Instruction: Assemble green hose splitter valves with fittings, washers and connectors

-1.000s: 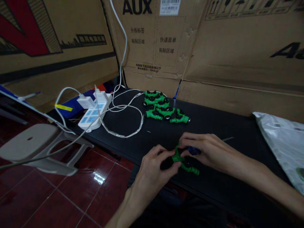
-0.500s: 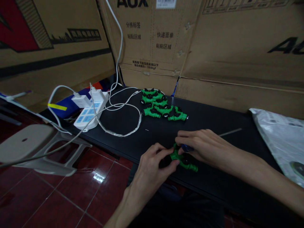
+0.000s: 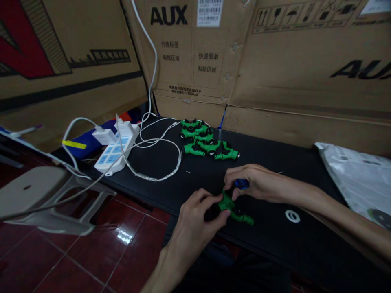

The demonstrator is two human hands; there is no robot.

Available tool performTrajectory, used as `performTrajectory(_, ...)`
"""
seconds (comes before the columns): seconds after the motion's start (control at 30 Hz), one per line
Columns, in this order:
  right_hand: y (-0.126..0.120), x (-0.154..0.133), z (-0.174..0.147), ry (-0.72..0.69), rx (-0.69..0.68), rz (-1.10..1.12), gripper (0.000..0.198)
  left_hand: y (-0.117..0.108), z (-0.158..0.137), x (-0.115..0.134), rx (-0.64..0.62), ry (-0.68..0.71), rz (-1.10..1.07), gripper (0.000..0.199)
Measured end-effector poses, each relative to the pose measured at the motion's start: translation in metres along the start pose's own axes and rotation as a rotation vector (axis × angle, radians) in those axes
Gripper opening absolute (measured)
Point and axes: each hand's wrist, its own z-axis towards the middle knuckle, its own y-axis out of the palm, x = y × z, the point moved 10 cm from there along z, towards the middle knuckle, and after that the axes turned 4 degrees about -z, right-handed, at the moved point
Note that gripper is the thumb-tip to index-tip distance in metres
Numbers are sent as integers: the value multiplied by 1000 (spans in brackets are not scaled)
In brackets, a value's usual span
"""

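Note:
My left hand (image 3: 198, 213) is closed on a green Y-shaped hose splitter (image 3: 226, 204) with black parts, thumb and fingers pinching its body just above the black table near the front edge. One green arm of the splitter points to the lower right. My right hand (image 3: 252, 183) is curled round a blue-handled screwdriver (image 3: 242, 184), its fingertips at the splitter's upper end. A thin bit of the shaft shows behind the wrist; the rest is hidden. Several similar green splitters (image 3: 195, 147) with black parts lie grouped farther back on the table.
A white ring (image 3: 292, 216) lies beneath my right forearm. At the left stand a white power strip (image 3: 114, 156) with plugs and looping white cables (image 3: 155, 179). A white plastic bag (image 3: 351, 171) lies at the right. Cardboard boxes (image 3: 275, 81) wall the back; a beige stool (image 3: 39, 187) stands below left.
My right hand has lifted slightly from the splitter, showing more of the blue handle, and the shaft behind it has swung mostly out of sight. The white ring has come into view.

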Motion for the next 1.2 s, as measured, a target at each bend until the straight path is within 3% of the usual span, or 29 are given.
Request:
performTrajectory(0.3, -2, -1, -2, 20, 9, -12, 16, 1, -3, -2, 24, -11, -4, 26)
performTrajectory(0.57, -3, -10, -4, 57, 58, -148, 2, 0, -2, 1, 24, -12, 4, 25)
performTrajectory(0.83, 3, -13, -7, 95, 59, -280, 7, 1, -5, 1, 56, 5, 52, 28)
performTrajectory(1.0, 4, -15, -11, 70, 73, -286, 19, 1, -5, 3, 56, 32, 91, 48)
performTrajectory(1.2, -1, -12, -11, 145, 69, -233, 16, 4, -8, 7, 4, 86, 106, 43)
